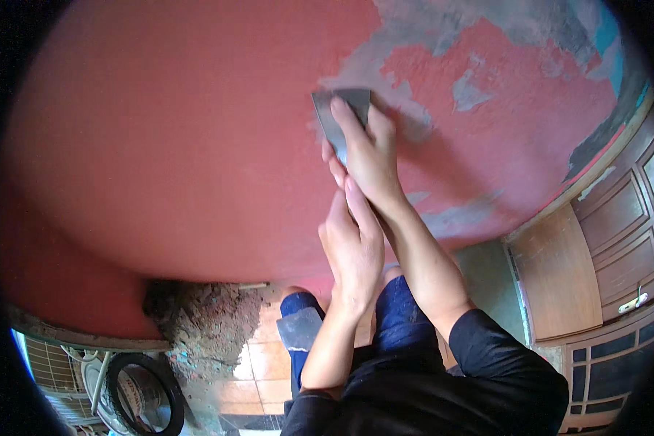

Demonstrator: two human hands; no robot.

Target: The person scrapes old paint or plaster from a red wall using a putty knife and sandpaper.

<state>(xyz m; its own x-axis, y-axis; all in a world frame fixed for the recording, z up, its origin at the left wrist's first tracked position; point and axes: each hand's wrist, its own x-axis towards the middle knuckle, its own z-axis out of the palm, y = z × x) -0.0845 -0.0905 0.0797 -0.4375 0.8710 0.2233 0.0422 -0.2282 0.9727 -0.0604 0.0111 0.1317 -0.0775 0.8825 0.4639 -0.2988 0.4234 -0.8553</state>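
Observation:
My right hand (376,144) grips a metal scraper (335,117), its thumb pressed along the face of the broad blade. The blade's wide edge meets the wall (196,136) where red paint borders a grey bare patch (359,71). Just below, my left hand (354,234) is closed at the lower end of the scraper, with its thumb pointing up beside my right hand. The scraper's handle is mostly hidden by my hands. More grey patches (468,90) show through the red paint to the right.
A heap of paint and plaster debris (212,316) covers part of the tiled floor (240,392) at the wall's foot. A black tyre (144,395) stands at lower left. A wooden panel (556,278) and a brown door (621,212) are on the right. A grey flat piece (300,329) shows by my left knee.

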